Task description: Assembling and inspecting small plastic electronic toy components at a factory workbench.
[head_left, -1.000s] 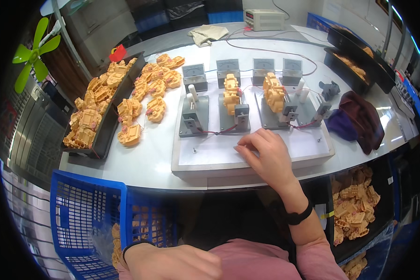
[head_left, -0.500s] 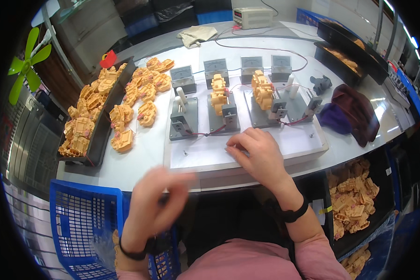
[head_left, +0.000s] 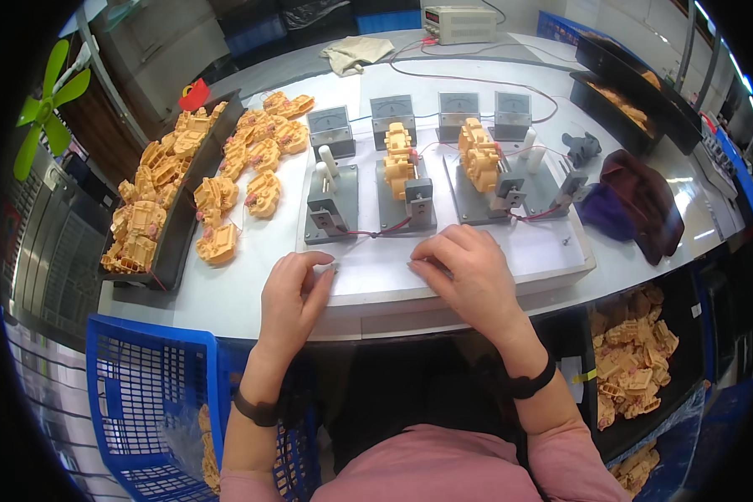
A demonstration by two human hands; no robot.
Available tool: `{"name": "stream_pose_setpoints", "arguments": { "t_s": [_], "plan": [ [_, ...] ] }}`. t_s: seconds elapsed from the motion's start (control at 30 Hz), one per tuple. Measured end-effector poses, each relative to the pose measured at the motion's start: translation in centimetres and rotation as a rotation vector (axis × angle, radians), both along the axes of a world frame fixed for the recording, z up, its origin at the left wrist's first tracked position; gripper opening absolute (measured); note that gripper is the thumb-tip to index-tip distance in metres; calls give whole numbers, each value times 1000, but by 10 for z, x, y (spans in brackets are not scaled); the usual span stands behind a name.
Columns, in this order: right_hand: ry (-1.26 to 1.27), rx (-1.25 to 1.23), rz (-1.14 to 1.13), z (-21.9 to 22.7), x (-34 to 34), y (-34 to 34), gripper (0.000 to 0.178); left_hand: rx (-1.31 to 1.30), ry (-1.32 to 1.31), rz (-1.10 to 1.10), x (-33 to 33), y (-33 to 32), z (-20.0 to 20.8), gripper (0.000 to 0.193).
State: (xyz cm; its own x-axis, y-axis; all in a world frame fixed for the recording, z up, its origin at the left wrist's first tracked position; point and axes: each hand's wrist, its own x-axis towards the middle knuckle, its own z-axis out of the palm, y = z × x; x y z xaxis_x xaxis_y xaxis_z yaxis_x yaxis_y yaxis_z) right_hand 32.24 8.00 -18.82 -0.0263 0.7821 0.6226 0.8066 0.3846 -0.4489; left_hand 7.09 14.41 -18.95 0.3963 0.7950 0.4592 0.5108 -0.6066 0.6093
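Note:
My left hand [head_left: 293, 293] is at the front left corner of a white board [head_left: 376, 280], its thumb and forefinger apart. Their tips are beside where a small screw stands; I cannot tell whether they touch it. My right hand [head_left: 473, 272] rests at the board's front middle, fingers bent, a small gap between thumb and forefinger, nothing visible in it. Behind it, grey test stands hold two tan plastic gear housings, one on the middle stand [head_left: 398, 167] and another to its right [head_left: 478, 159]. The left stand [head_left: 333, 201] holds no housing. Panel meters [head_left: 391, 113] line the back.
More tan housings [head_left: 263, 155] lie left of the board, beside a full black tray [head_left: 176, 243]. A blue basket [head_left: 151, 330] is at lower left. Dark cloths [head_left: 644, 209] lie at right; a bin of housings [head_left: 636, 360] is below. A power supply [head_left: 456, 25] stands at the back.
My left hand has moved up and forward from the table's front edge to the board's left front corner. My right hand has stayed nearly in place. The view has shifted slightly.

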Motion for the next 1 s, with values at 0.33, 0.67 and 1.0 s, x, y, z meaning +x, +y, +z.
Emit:
{"name": "stream_pose_setpoints", "arguments": {
  "t_s": [0.33, 0.67, 1.0],
  "plan": [
    [-50, 138, 25, -15, -7, 8, 13, -91, -64, 22, -16, 7, -18, 15],
    [-18, 160, 5, -17, -7, 8, 12, -133, -23, 32, -13, 6, -11, 16],
    [1, 95, -35, -8, -2, -1, 10, -130, -39, 18, -4, 4, -10, 19]
  ]
}}
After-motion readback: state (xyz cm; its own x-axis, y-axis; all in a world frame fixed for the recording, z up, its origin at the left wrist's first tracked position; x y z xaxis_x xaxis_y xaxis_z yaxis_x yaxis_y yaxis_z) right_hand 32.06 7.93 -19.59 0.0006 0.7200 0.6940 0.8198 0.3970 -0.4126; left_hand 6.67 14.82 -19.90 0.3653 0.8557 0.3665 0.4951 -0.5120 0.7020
